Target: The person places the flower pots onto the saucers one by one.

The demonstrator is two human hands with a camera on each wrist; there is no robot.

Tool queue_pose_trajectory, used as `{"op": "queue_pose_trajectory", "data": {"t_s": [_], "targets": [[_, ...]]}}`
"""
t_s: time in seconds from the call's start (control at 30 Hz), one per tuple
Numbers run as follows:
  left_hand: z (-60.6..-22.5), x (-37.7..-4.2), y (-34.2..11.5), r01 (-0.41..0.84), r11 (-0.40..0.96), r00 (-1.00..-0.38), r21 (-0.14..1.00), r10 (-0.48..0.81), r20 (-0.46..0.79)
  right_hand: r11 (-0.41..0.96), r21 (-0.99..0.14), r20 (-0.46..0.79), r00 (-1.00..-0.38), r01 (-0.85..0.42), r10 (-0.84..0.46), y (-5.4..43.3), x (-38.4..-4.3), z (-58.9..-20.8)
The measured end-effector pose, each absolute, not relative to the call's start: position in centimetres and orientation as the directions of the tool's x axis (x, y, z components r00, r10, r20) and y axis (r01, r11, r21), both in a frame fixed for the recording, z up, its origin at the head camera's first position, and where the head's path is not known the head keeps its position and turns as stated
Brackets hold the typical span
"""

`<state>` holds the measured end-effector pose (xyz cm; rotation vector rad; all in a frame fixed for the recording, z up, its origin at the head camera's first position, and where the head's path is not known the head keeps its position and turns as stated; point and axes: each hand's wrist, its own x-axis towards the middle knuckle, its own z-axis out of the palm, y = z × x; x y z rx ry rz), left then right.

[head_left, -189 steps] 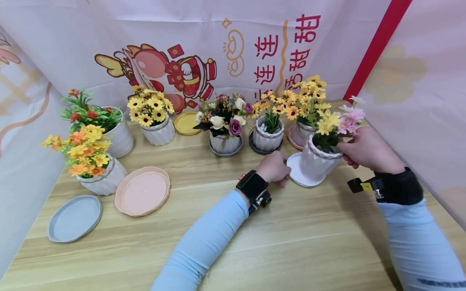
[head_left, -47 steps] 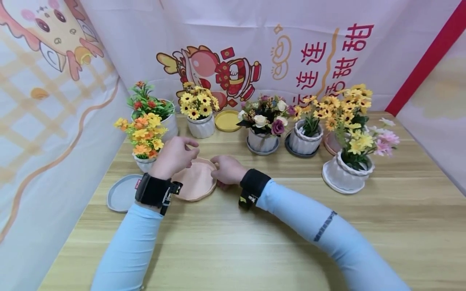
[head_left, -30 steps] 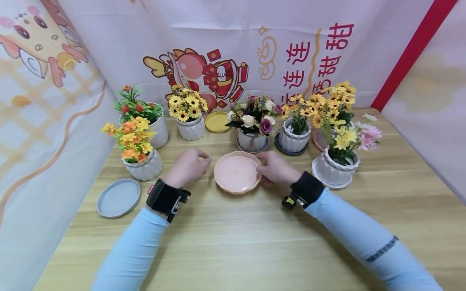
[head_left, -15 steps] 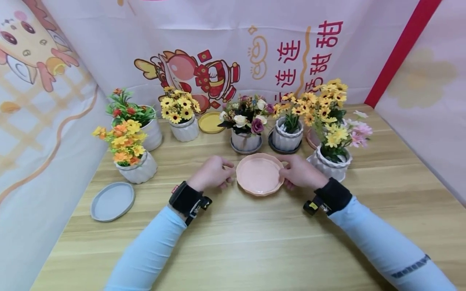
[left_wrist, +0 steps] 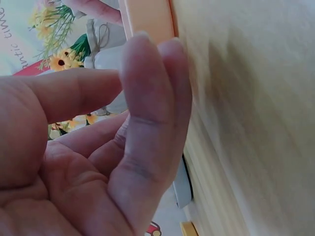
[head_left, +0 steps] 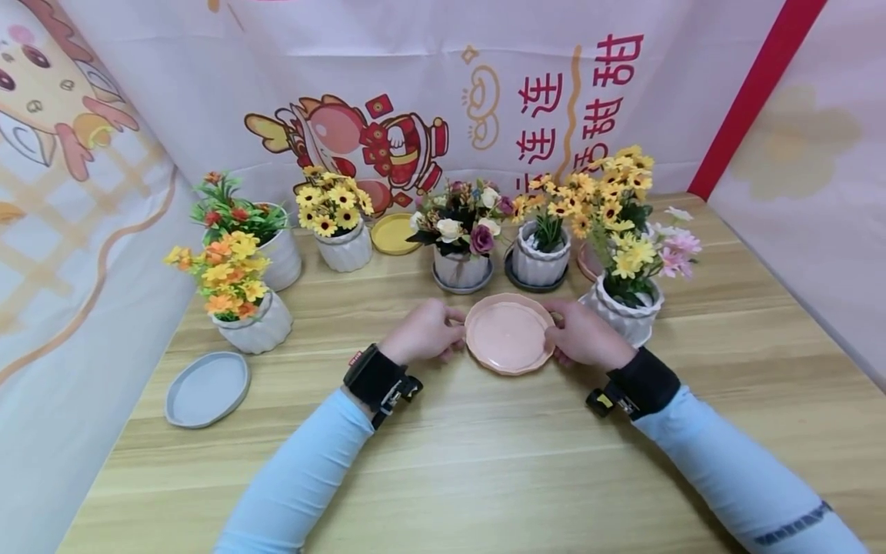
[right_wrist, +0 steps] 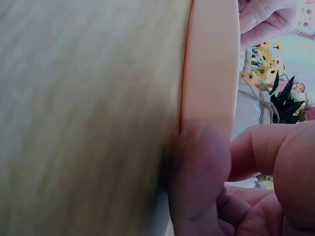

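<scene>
A pink, scallop-edged plant saucer (head_left: 508,335) lies low over the wooden table, just in front of the flower pots. At its right rim my right hand (head_left: 588,336) pinches the edge; the right wrist view has the thumb and fingers about the saucer's side wall (right_wrist: 209,64). My left hand (head_left: 422,332) is at the left rim with loosely bent fingers. In the left wrist view its fingertips (left_wrist: 142,44) overlap the near edge of the saucer, and whether they press on it is unclear. Behind the right hand stands a ribbed white pot (head_left: 626,312) with pink and yellow flowers.
At left are a grey saucer (head_left: 208,390), a tilted-looking pot (head_left: 256,325) of orange flowers and a red-flowered pot (head_left: 280,258). Farther back stand a sunflower pot (head_left: 346,248), a yellow saucer (head_left: 394,234), a rose pot (head_left: 461,269) and another pot (head_left: 540,261) on saucers.
The right hand has carried the pink saucer rightward from beside the orange-flowered pot to the middle. My left hand has followed it to its left rim. Earlier, the right hand released the pink-and-yellow-flowered pot.
</scene>
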<state>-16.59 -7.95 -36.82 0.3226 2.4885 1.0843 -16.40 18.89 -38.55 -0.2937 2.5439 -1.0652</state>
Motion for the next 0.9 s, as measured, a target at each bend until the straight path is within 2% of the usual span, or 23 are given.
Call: {"op": "queue_pose_trajectory", "data": {"t_s": [0.3,0.47,0.6,0.7,0.9], "targets": [[-37.1,-16.6,-7.9,0.104,0.683,-0.897,0.723,0.379,-0.229,0.699,-0.713,-0.249,-0.914,-0.051,-0.320,18.9,-16.2,-38.5],[-35.8,-16.3,-8.5,0.104,0.686,-0.907,0.721,0.362,-0.214,0.711,-0.701,-0.254,-0.915,-0.050,-0.315,19.1,-16.2,-38.4],[-32.8,-15.6,-10.5,0.092,0.660,-0.927,0.745,0.331,-0.179,0.714,-0.699,-0.260,-0.911,-0.051,-0.321,19.2,-16.2,-38.4],[-29.7,-14.7,-13.2,0.106,0.639,-0.952,0.762,0.287,-0.108,0.709,-0.703,-0.263,-0.908,-0.051,-0.326,19.3,-16.3,-38.5],[-22.7,-13.8,-21.5,0.132,0.732,-0.990,0.668,0.124,0.061,0.721,-0.692,-0.276,-0.906,-0.044,-0.320,19.4,-16.2,-38.5]]}}
